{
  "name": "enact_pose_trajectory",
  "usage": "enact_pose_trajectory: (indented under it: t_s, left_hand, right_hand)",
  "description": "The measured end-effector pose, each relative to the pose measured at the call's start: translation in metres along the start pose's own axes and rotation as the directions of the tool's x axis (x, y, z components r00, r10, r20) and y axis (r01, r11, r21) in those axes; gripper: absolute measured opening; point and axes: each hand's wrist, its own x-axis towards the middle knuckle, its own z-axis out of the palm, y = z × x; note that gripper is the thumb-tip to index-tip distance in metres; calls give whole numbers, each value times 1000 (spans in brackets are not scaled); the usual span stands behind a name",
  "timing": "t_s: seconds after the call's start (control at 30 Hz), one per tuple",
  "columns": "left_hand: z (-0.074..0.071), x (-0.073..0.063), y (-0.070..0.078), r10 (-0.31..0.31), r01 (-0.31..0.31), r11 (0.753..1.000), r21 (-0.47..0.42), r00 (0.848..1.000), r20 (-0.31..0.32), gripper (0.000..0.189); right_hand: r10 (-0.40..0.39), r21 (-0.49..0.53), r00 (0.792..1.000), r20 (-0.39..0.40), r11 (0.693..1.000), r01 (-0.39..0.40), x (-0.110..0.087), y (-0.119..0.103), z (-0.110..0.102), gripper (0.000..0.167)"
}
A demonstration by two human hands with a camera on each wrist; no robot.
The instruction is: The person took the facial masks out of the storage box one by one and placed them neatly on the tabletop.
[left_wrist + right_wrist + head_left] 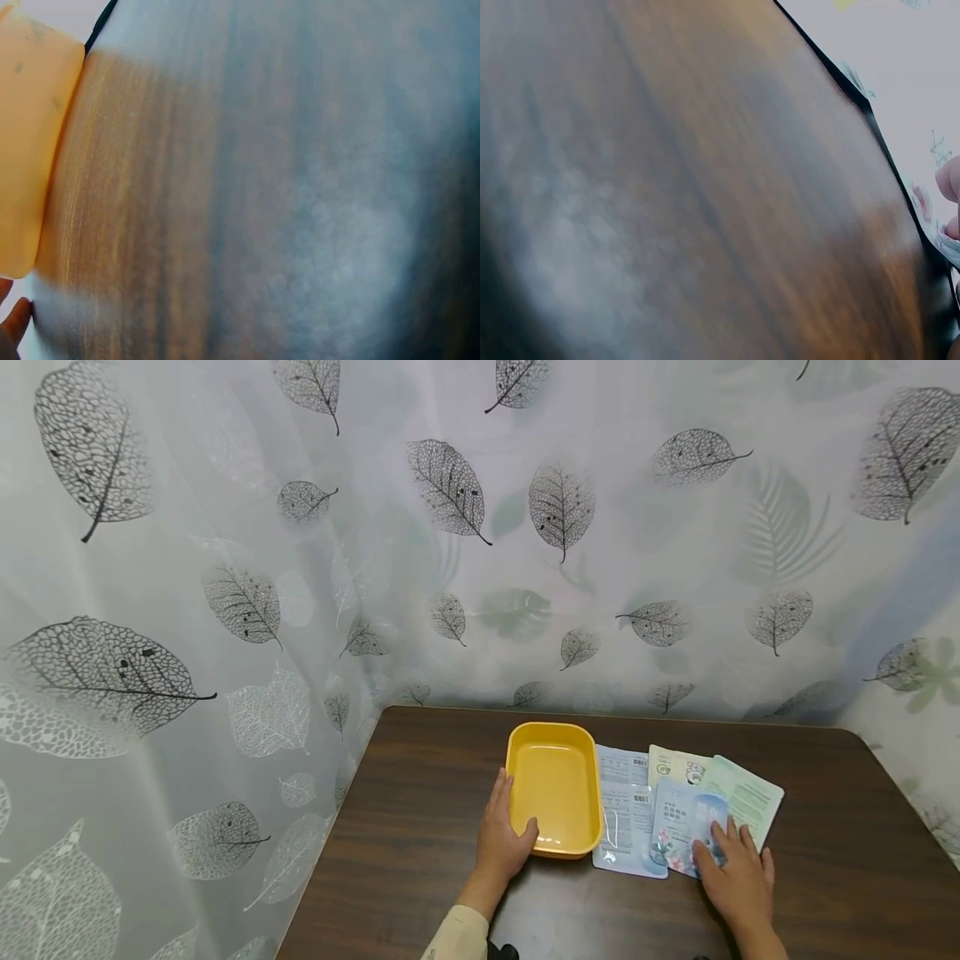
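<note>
In the head view, a yellow rectangular plastic basin stands on the brown table, with nothing in it. My left hand holds its near left corner, the fingers along the outer left wall and the thumb at the rim. A light blue flat sachet with printed flowers lies on top of other sachets. Resting on its lower right part is my right hand, fingers spread. The right wrist view shows fingertips at the sachet's printed face. In the left wrist view, the basin's outer wall shows at the left.
Beneath and around the blue sachet lie a green one, a cream one and silvery blue ones beside the basin. The wood-grain table ends at a leaf-patterned curtain behind and to the left.
</note>
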Motion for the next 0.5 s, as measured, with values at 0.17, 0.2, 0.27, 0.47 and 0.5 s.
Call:
enact_pose_trajectory:
  t_s: [0.17, 0.2, 0.27, 0.47, 0.5]
  left_hand:
    - [-1, -2, 1, -9, 9, 1000, -9, 1000, 9, 78]
    - [-1, -2, 1, -9, 9, 1000, -8, 1000, 8, 78]
    - [-1, -1, 2, -2, 2, 1000, -12, 1000, 1, 78]
    - [0, 0, 0, 12, -12, 1000, -12, 1000, -7, 77]
    - [0, -1, 0, 12, -12, 1000, -12, 1000, -7, 77]
  right_hand:
    - [12, -22, 1000, 5, 1000, -12, -1, -1, 1, 67]
    - [11, -24, 1000, 1, 1000, -11, 0, -1, 2, 67]
    - [10, -29, 1000, -4, 1000, -10, 1, -2, 2, 67]
    - [27, -36, 1000, 14, 999, -27, 1, -4, 1, 71]
    - [29, -39, 999, 18, 999, -28, 1, -4, 1, 72]
